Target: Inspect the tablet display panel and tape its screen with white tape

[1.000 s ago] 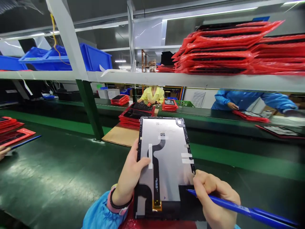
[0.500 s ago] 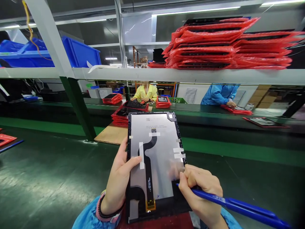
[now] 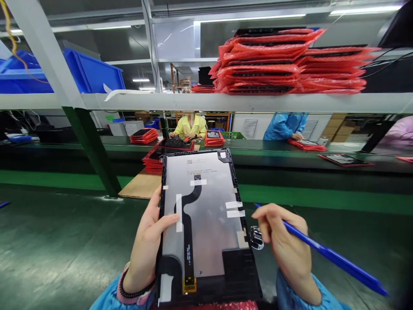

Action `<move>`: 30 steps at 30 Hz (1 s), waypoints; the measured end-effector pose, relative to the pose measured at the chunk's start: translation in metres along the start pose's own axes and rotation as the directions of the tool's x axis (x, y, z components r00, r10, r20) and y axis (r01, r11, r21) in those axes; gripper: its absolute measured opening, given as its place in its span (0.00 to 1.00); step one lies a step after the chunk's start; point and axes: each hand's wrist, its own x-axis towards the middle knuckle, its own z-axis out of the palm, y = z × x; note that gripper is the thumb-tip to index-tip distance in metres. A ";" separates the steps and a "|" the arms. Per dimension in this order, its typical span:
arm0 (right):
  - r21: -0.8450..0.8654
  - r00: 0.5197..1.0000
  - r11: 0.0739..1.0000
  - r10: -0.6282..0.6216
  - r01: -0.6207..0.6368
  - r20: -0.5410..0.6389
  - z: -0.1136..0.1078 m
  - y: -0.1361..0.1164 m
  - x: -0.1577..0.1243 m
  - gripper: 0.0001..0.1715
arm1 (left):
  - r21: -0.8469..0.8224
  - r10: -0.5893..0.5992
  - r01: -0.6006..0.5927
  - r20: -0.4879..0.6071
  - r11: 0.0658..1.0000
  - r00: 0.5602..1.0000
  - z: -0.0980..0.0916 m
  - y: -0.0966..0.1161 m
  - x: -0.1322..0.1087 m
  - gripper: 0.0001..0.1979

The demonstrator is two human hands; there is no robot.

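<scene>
My left hand [image 3: 145,243] grips the left edge of a tablet display panel [image 3: 206,215], thumb on its silver back. The panel stands tilted towards me, with a black flex cable, white tape strips and a black frame. My right hand [image 3: 285,247] is just off the panel's right edge and holds a long blue tool [image 3: 325,254] that points up-left. Between its fingertips is a small clear peeled piece [image 3: 256,237], close to the panel's lower right side.
A dark green conveyor belt [image 3: 64,241] runs under my hands. A cardboard sheet [image 3: 138,187] with red-bagged panels [image 3: 153,159] lies beyond. The shelf above carries stacked red bags [image 3: 284,64] and blue bins [image 3: 93,73]. Other people [image 3: 190,125] work across the line.
My right hand has pulled away from the panel's lower right corner to the right, lifting a small clear piece off it. The view shifted slightly right.
</scene>
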 end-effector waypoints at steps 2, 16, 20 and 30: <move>0.035 0.983 0.988 0.142 -0.148 0.119 0.003 0.000 0.005 0.16 | -0.006 0.008 -0.008 0.012 1.000 1.000 0.000 0.001 -0.001 0.37; -0.191 0.949 0.971 0.189 -0.143 0.253 0.014 0.003 -0.002 0.14 | 0.123 0.050 -0.054 0.035 0.991 0.998 0.002 -0.005 -0.007 0.38; -0.222 0.965 0.967 0.172 -0.127 0.196 0.014 0.007 -0.005 0.17 | 0.135 0.070 -0.074 0.035 0.988 0.997 0.001 -0.004 -0.007 0.39; 0.163 0.847 0.886 0.339 -0.434 0.409 0.007 -0.009 -0.002 0.15 | 0.050 -0.030 0.026 0.091 0.998 0.995 0.000 0.008 0.002 0.36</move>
